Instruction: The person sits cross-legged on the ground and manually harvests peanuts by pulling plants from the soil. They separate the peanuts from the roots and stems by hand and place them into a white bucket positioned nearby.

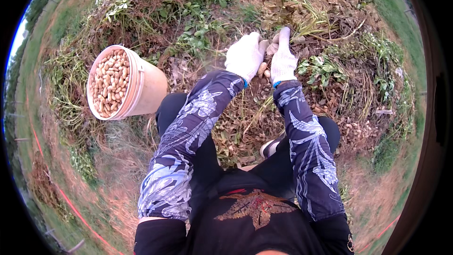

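Observation:
My left hand [245, 57], in a white knit glove, is curled in front of me over a layer of dry leaves. Close on its right is my right hand [284, 60], gloved the same way, one finger stretched forward. The fingertips nearly meet, and whatever lies between them is hidden. Just below, in the gap between the hands, a few peanuts in their shells [262, 69] show. To my left a pale plastic bucket [152, 85] leans over with its mouth towards me, nearly full of unshelled peanuts [111, 81].
Pulled peanut plants [166, 10] are heaped ahead and to the left. More stems and leaves [357, 74] lie on the right, beside loose peanuts [354, 131]. Leaf litter [240, 131] covers the ground between my legs. A red line [70, 203] runs across the grass at far left.

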Tool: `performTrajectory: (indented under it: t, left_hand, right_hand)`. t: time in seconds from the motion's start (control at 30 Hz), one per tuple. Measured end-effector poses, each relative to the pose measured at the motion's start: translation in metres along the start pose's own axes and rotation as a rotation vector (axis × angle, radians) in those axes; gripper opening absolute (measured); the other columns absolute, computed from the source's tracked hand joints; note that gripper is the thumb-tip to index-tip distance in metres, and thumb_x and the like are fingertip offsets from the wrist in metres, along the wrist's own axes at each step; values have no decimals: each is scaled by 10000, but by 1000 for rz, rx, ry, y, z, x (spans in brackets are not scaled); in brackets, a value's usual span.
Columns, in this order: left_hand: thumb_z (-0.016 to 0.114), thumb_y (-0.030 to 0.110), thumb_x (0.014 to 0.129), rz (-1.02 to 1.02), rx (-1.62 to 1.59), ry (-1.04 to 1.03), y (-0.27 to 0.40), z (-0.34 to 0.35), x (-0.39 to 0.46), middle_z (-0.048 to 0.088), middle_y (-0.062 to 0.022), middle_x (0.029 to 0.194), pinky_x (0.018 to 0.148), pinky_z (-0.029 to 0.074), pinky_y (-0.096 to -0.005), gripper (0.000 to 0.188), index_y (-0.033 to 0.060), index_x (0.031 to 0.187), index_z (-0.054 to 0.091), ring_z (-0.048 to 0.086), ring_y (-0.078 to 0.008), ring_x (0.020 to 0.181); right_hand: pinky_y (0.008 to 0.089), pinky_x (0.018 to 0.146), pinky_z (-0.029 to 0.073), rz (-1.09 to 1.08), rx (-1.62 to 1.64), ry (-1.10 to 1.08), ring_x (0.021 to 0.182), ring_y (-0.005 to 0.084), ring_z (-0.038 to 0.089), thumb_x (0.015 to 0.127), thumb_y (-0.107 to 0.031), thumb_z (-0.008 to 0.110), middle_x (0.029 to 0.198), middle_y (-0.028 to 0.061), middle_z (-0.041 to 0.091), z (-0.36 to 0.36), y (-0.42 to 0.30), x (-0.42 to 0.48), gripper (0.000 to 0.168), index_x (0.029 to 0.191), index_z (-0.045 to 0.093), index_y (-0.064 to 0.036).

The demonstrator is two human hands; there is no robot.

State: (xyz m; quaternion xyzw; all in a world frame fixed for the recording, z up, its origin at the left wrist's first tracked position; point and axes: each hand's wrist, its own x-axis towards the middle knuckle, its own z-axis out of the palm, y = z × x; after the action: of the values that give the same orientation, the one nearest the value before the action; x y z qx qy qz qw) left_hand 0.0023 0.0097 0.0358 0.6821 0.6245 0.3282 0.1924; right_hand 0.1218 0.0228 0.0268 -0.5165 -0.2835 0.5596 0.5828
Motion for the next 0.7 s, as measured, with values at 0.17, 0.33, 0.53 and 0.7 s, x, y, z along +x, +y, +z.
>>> performTrajectory:
  t: [0.17, 0.33, 0.53, 0.7]
  left_hand:
    - [497, 368, 1052, -710, -1281, -448, -4, -15, 1, 693, -95, 844, 565, 570, -354, 358, 51, 977, 644, 702, -201, 698]
    - [496, 337, 1052, -346, -793, -495, -22, -9, 16, 718, -109, 849, 460, 537, -321, 365, 19, 1025, 673, 688, -190, 597]
    - [557, 352, 1012, -172, -292, 71, -18, 7, 20, 703, -198, 911, 784, 518, -413, 373, -5, 973, 659, 687, -353, 857]
    - [574, 333, 1013, -114, -435, 74, -27, 16, 13, 666, -134, 852, 690, 508, -400, 349, -5, 994, 661, 636, -270, 699]
  right_hand:
    - [252, 638, 343, -99, 230, -124, 652, 84, 402, 1002, -646, 545, 755, -59, 439, 4, -12, -10, 526, 896, 593, -133]
    - [272, 643, 362, -66, 119, -207, 663, 102, 447, 1007, -616, 559, 742, -40, 494, -2, -7, -5, 522, 868, 610, -116]
    - [327, 753, 475, 64, -187, -90, 740, 141, 574, 1031, -547, 541, 838, 18, 642, -15, -9, -1, 465, 1072, 652, -97]
    - [335, 529, 489, 288, 26, -153, 757, 173, 632, 1038, -487, 568, 872, -12, 635, -14, -17, -5, 411, 1195, 605, -108]
